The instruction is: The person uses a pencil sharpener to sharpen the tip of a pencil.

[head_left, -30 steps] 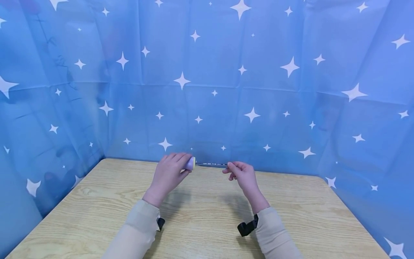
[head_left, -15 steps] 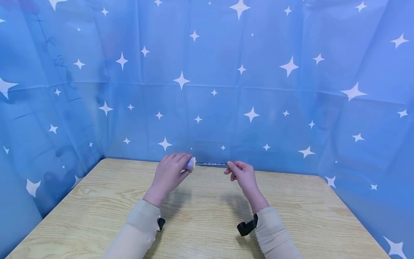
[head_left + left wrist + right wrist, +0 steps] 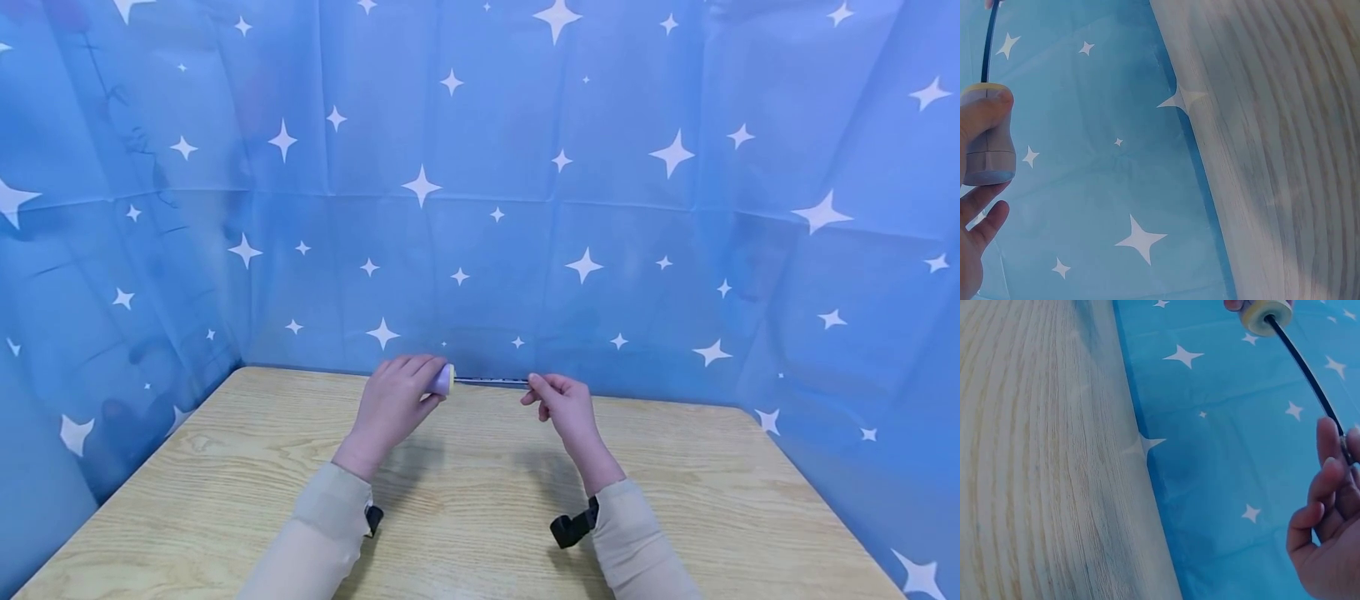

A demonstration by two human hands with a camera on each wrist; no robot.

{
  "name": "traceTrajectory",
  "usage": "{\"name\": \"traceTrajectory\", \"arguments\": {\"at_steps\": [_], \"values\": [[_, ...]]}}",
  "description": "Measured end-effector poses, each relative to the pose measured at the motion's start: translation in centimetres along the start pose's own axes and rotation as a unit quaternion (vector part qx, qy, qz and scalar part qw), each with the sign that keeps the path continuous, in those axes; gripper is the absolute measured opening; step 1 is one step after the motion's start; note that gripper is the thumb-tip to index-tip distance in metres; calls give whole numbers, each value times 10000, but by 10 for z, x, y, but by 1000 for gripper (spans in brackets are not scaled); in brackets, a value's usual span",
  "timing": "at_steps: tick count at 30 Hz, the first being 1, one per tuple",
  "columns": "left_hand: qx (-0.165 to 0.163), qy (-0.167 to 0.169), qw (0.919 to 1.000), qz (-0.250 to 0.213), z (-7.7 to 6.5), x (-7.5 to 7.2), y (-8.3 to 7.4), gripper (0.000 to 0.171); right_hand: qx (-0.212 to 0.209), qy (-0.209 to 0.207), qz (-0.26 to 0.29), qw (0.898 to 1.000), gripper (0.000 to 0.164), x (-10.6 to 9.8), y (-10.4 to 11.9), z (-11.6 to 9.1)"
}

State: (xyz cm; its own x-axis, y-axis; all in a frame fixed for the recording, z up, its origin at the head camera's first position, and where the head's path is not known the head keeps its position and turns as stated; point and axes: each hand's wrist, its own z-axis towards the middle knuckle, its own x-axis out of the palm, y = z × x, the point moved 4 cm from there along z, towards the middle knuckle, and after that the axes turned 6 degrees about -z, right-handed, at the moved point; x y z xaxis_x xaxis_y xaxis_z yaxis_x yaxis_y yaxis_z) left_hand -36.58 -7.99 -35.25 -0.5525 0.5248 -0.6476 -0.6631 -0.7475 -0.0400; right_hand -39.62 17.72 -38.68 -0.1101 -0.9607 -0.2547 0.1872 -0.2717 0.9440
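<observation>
In the head view my left hand (image 3: 392,398) holds a small lavender pencil sharpener (image 3: 441,381) with a pale yellow end, above the far part of the table. The left wrist view shows the thumb across its waisted body (image 3: 992,147). A thin dark pencil (image 3: 491,382) with light lettering runs sideways from the yellow end, its tip hidden inside. My right hand (image 3: 567,408) pinches the pencil's other end between thumb and fingertips. In the right wrist view the pencil (image 3: 1305,367) enters a hole in the centre of the yellow face; the other right fingers are loosely curled.
The light wood-grain table (image 3: 465,517) lies under both forearms. A blue curtain (image 3: 495,150) with white stars hangs right behind its far edge and along both sides. Each wrist wears a black camera mount (image 3: 573,527) below the cuff.
Both hands stay nearly in place. The pencil's light lettering looks different now, as if it has turned slightly, and the right fingertips have shifted a little.
</observation>
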Motion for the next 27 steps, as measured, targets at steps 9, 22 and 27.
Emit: {"name": "traceTrajectory", "arguments": {"at_steps": [9, 22, 27], "values": [[35, 0, 10000, 16, 1, -1, -2, 48, 71, -129, 39, 9999, 30, -1, 1, -2], [43, -9, 10000, 17, -1, 1, -1, 48, 131, -114, 158, 9997, 28, 1, 2, -2], [59, -6, 10000, 18, -1, 1, -1, 47, 132, -124, 213, 9996, 32, 1, 2, -2]]}}
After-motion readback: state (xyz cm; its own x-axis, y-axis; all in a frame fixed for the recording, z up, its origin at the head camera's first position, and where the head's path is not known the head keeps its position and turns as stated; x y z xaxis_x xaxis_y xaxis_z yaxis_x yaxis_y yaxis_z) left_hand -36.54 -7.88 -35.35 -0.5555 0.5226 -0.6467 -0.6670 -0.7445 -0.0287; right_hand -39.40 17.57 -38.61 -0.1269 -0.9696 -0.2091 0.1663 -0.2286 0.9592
